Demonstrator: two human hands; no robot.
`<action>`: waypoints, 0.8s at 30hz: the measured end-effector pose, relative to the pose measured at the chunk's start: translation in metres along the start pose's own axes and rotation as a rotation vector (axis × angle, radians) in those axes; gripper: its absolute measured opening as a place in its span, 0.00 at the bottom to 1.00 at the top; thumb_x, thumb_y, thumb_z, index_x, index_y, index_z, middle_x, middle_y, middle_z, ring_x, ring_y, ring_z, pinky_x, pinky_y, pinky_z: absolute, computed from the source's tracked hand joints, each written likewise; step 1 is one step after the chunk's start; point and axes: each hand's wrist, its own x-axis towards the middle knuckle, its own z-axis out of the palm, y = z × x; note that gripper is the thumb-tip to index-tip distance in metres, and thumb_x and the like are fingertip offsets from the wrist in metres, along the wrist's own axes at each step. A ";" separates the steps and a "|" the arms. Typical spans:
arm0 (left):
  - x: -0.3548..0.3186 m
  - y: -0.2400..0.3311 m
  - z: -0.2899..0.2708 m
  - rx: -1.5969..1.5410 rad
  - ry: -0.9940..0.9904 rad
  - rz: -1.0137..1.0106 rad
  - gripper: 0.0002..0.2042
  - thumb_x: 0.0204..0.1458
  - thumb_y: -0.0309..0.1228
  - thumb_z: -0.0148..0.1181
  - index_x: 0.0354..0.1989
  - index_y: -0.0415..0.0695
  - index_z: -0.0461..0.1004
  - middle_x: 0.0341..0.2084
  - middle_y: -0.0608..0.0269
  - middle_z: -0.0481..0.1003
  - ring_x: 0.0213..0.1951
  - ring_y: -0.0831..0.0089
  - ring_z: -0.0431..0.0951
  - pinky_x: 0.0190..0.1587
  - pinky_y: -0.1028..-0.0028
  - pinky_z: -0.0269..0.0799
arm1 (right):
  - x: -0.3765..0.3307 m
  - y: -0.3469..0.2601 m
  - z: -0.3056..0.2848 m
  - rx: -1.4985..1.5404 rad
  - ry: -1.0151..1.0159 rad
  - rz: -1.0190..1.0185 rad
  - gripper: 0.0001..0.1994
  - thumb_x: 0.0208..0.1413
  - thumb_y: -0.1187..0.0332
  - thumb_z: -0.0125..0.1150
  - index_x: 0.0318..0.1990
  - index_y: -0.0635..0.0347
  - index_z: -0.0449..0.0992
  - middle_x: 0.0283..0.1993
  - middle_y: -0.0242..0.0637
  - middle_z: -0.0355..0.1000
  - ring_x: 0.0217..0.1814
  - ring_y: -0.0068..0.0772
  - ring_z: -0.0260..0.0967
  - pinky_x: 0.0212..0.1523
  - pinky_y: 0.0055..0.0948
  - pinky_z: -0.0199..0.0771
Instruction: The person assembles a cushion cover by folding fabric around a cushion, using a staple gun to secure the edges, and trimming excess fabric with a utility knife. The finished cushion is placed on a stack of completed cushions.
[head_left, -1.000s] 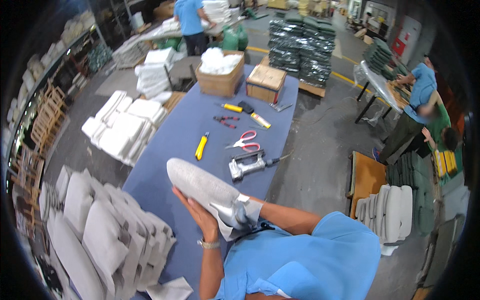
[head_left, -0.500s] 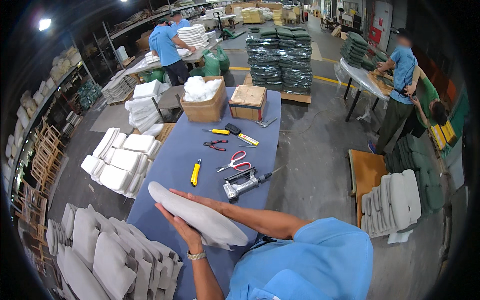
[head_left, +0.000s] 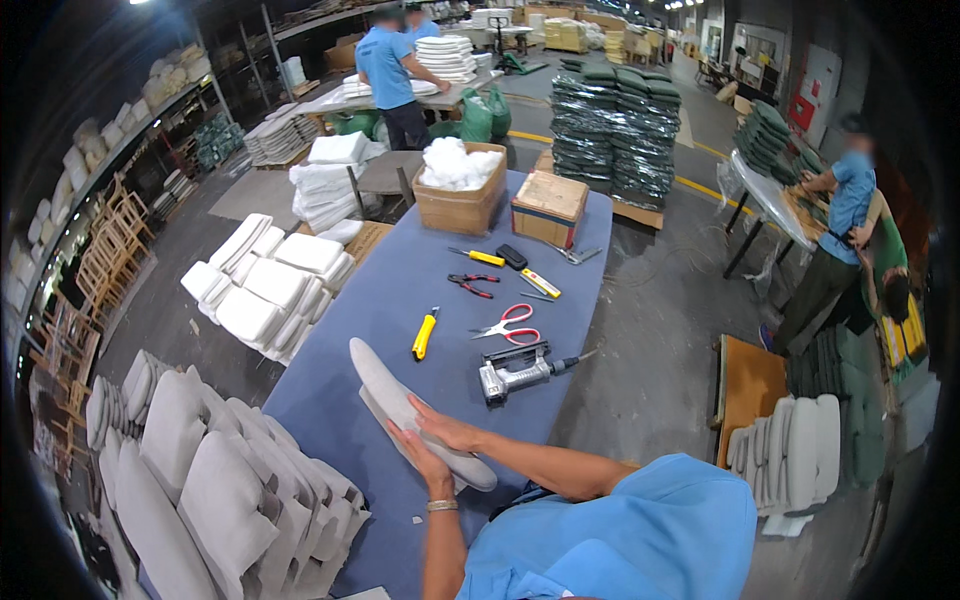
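Note:
A light grey upholstered cushion pad (head_left: 374,367) is tilted on its edge over the near part of the blue-covered table (head_left: 330,395). My left hand (head_left: 424,462) presses along its lower side, fingers extended. My right hand (head_left: 447,430) lies against the pad just above, fingers long and close together. Between them the hands hold the pad, and part of it is hidden behind them. Closest to the pad are a yellow utility knife (head_left: 425,335) and a silver staple gun (head_left: 515,372). Red-handled scissors (head_left: 509,324) lie beyond the gun.
Grey covered pads (head_left: 215,480) are stacked at the near left, white foam pads (head_left: 265,290) behind them. Pliers (head_left: 472,285), a box of white stuffing (head_left: 460,195) and a closed carton (head_left: 549,208) occupy the table's far half. Co-workers (head_left: 388,75) stand at other tables.
The pad has swung steeper onto its edge, showing less of its broad face. My hands have moved closer together along it. The whole view has shifted, so the table sits further right.

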 end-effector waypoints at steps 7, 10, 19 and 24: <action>-0.011 -0.004 0.031 0.360 0.019 0.124 0.31 0.73 0.40 0.36 0.78 0.39 0.41 0.78 0.39 0.39 0.79 0.47 0.35 0.77 0.56 0.32 | 0.017 -0.004 -0.032 0.039 -0.002 0.159 0.43 0.73 0.39 0.34 0.79 0.63 0.32 0.84 0.46 0.28 0.86 0.41 0.23 0.82 0.36 0.27; -0.013 -0.004 0.034 0.393 0.027 0.154 0.31 0.73 0.40 0.37 0.78 0.38 0.41 0.78 0.38 0.40 0.79 0.45 0.35 0.77 0.54 0.33 | 0.008 -0.005 -0.032 0.012 0.028 0.175 0.45 0.71 0.37 0.36 0.79 0.65 0.33 0.84 0.48 0.33 0.86 0.43 0.29 0.82 0.35 0.30; -0.013 -0.012 0.027 0.295 0.037 0.178 0.30 0.73 0.41 0.36 0.78 0.40 0.44 0.78 0.41 0.41 0.79 0.47 0.38 0.77 0.55 0.33 | -0.075 0.000 -0.017 -0.152 0.034 0.176 0.46 0.71 0.38 0.42 0.79 0.66 0.34 0.81 0.59 0.40 0.84 0.51 0.41 0.80 0.38 0.42; -0.008 -0.022 0.022 0.278 0.042 0.204 0.30 0.73 0.42 0.36 0.78 0.39 0.46 0.78 0.42 0.43 0.79 0.48 0.39 0.77 0.55 0.34 | -0.104 0.010 -0.016 -0.239 0.034 0.151 0.52 0.64 0.40 0.58 0.78 0.67 0.36 0.78 0.64 0.47 0.80 0.56 0.50 0.76 0.41 0.53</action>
